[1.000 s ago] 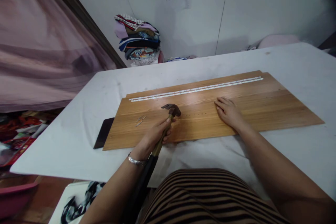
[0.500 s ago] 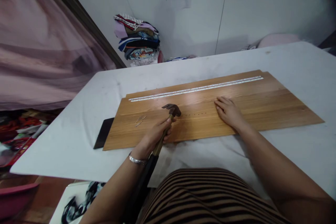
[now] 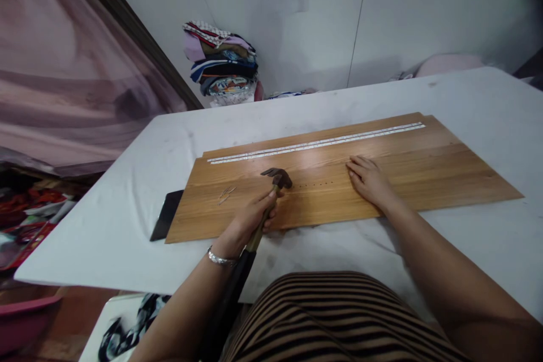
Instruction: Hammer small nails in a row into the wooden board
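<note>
My left hand (image 3: 255,212) is wrapped round a claw hammer (image 3: 278,176), gripping it close under the metal head. The hammer's black-gripped handle runs back beneath my left forearm. Its head is over a wood-grain board (image 3: 432,181), beside a row of small dark dots (image 3: 316,184); whether they are nail heads or holes I cannot tell. My right hand (image 3: 368,180) rests on the board past the row's right end, fingers stretched out and holding nothing. Several thin nails (image 3: 226,194) lie loose on the board to the left of the hammer.
Two white measuring strips (image 3: 318,143) run along the board's far side. A flat black object (image 3: 166,216) sticks out beyond its left end. The board lies on a white-covered table (image 3: 93,226). Folded clothes (image 3: 223,62) are stacked by the wall; a pink curtain (image 3: 63,68) hangs at left.
Both hands, the hammer and the board hold practically the same positions. Only a very slight shift of the whole view shows.
</note>
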